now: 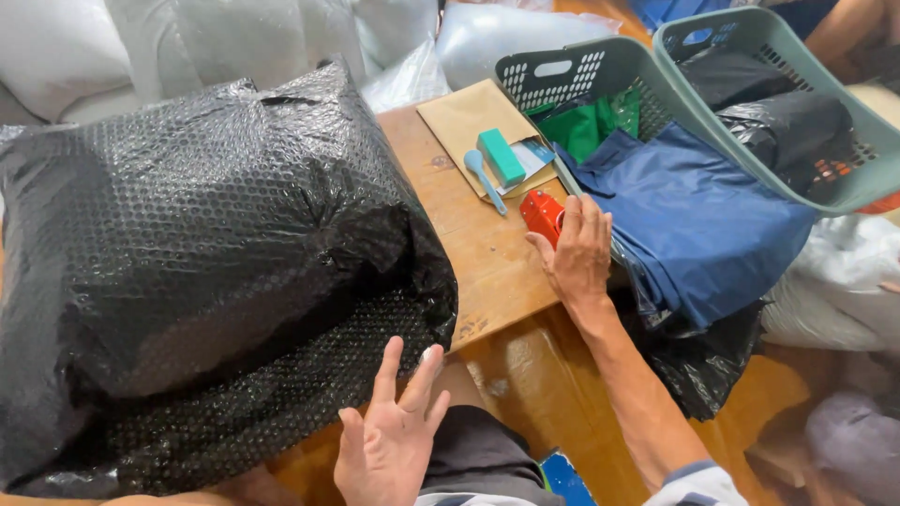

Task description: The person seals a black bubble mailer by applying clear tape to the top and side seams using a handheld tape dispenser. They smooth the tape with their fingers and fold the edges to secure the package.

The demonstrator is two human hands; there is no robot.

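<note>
1. Nearest the camera, the left hand is spread wide, fingertips against the lower edge of the big black bubble-wrap parcel on the wooden surface.
2. Right hand rests flat, fingers loosely extended, on the red tape dispenser beside the folded blue cloth.
3. Keeping the left palm firm against the parcel should stop it sliding; gripping the dispenser fully would give better control.

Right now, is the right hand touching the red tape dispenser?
Touching. The head view shows the right hand resting on the red tape dispenser, fingers covering its right side.
</note>
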